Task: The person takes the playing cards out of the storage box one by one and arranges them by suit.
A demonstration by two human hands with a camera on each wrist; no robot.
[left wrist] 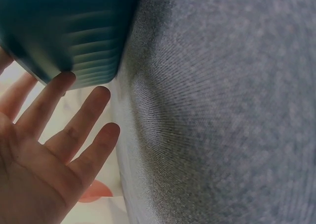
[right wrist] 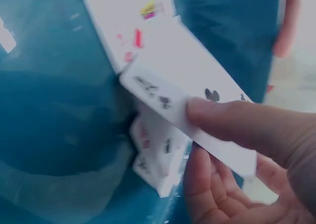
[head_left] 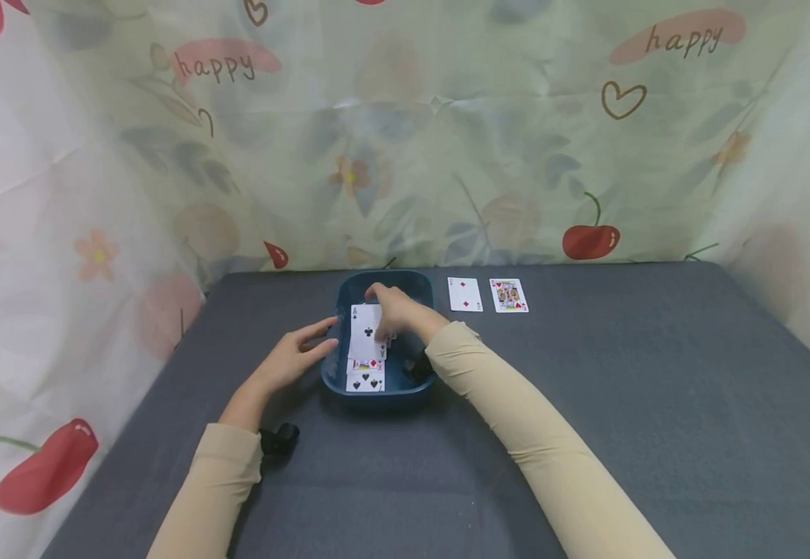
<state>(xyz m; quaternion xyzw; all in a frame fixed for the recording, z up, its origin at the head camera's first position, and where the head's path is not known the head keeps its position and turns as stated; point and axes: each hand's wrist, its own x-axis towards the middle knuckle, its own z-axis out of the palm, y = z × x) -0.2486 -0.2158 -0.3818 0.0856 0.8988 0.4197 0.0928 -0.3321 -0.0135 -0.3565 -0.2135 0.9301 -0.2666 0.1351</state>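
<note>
Head view: two hands work at a blue basin with playing cards.
Near the centre of the frame, the right hand holds the ace of clubs above other cards inside the basin; the left hand is at the left rim, and a diamond card and a picture card lie right of the basin on the dark table. Left wrist view: at lower left, the left hand has its fingers wide, near the basin wall; whether they touch, I cannot tell. Right wrist view, blurred: right of centre, thumb and fingers pinch the ace.

"happy" on cloth, apparently "A" on card
</note>
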